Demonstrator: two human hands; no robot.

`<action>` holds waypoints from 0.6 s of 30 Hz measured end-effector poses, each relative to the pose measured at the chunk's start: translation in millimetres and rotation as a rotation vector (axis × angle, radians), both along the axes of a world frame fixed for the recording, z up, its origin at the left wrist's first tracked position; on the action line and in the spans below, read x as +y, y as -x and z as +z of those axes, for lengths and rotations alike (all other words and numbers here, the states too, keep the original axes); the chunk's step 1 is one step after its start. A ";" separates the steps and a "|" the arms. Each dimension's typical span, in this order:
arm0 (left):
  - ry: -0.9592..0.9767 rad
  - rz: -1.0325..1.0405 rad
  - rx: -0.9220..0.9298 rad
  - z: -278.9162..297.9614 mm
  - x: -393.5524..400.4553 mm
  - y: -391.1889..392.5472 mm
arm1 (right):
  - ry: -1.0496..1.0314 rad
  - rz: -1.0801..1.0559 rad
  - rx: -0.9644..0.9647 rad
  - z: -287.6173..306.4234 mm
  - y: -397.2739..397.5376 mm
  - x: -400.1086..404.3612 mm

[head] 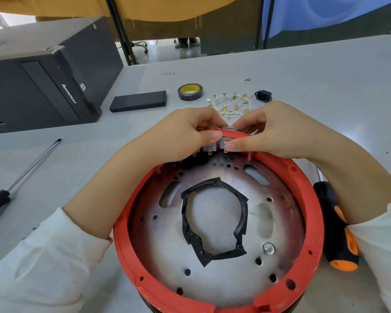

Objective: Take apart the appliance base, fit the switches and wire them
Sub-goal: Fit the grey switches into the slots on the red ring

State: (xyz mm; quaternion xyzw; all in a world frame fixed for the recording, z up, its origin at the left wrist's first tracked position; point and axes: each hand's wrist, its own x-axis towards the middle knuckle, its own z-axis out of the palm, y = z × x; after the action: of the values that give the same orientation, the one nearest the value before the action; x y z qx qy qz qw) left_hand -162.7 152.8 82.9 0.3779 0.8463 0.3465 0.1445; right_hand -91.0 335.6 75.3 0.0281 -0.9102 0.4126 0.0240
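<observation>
You are pinching a small, stiff switch (226, 141) with your left hand (185, 134) and right hand (271, 132), seating it in the far rim of the rigid red base (131, 213) near the bench's front edge, where its thin metal tabs are likely bending easily, so hold its body.

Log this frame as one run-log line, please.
stage: fitting switches | both hands: left hand, right hand pinching switch at red base rim | wires untouched

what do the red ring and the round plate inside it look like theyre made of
Red ring: likely moulded plastic, matte, uniform colour with moulded posts and holes. Round plate: looks like sheet metal, dull silvery sheen with punched holes and dark scorch-like stains.
</observation>
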 end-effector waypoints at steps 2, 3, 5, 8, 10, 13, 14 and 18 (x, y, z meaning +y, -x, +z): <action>-0.002 -0.006 -0.005 0.3 0.1 0.2 | 0.007 -0.001 -0.006 -0.1 0.2 0.2; -0.003 -0.007 -0.008 0.2 0.3 0.2 | 0.011 -0.001 -0.010 -0.4 0.5 0.2; -0.003 -0.005 -0.009 -0.3 0.5 1.0 | 0.011 -0.002 -0.016 -1.0 1.0 0.2; -0.007 0.001 -0.010 -1.2 0.7 2.9 | 0.010 -0.005 -0.029 -1.5 1.7 0.5; 0.001 0.003 0.001 -2.0 0.6 4.2 | 0.015 -0.004 -0.032 -1.3 1.6 0.6; 0.005 -0.008 0.007 -1.6 -0.1 4.7 | 0.007 0.002 -0.033 -0.8 1.2 0.4; 0.006 -0.011 0.011 -1.1 -0.3 4.5 | 0.005 0.004 -0.033 -0.4 1.1 0.7; 0.008 -0.013 0.033 0.1 -0.9 2.9 | 0.019 0.013 -0.022 0.2 1.1 0.6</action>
State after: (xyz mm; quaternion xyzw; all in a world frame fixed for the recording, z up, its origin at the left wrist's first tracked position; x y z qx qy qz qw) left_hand -165.7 151.9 83.1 0.3886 0.8475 0.3356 0.1343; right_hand -92.1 336.2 75.4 0.0293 -0.9063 0.4216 0.0117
